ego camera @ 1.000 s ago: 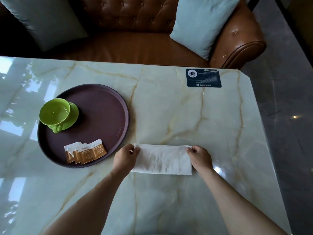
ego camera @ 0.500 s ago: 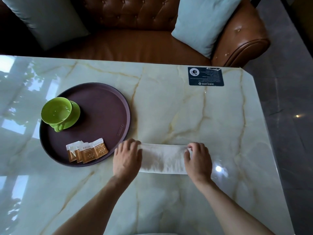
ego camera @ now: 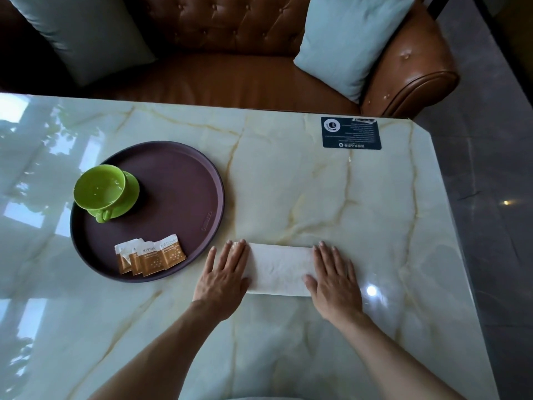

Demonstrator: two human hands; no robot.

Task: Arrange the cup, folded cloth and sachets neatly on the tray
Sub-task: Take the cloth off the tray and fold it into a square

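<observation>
Head view of a marble table (ego camera: 288, 183). The folded white cloth (ego camera: 278, 269) lies flat on the tabletop as a long band, just to the right of the round dark-purple tray (ego camera: 187, 180) and off it. The left hand (ego camera: 223, 277) lies palm down on the cloth's left end, fingers straight and together; the right hand (ego camera: 334, 280) lies palm down on its right end, fingers likewise extended. Neither hand grips; the middle of the cloth shows between them. On the tray, a green cup (ego camera: 99, 187) stands on a green saucer (ego camera: 129, 194) at the far left, and a fanned row of brown-and-white sachets (ego camera: 151, 256) rests by the near rim. A dark printed card (ego camera: 350, 132) lies at the table's far right corner. Beyond the table stands a brown leather sofa (ego camera: 230, 76) with pale blue cushions (ego camera: 346, 41).
</observation>
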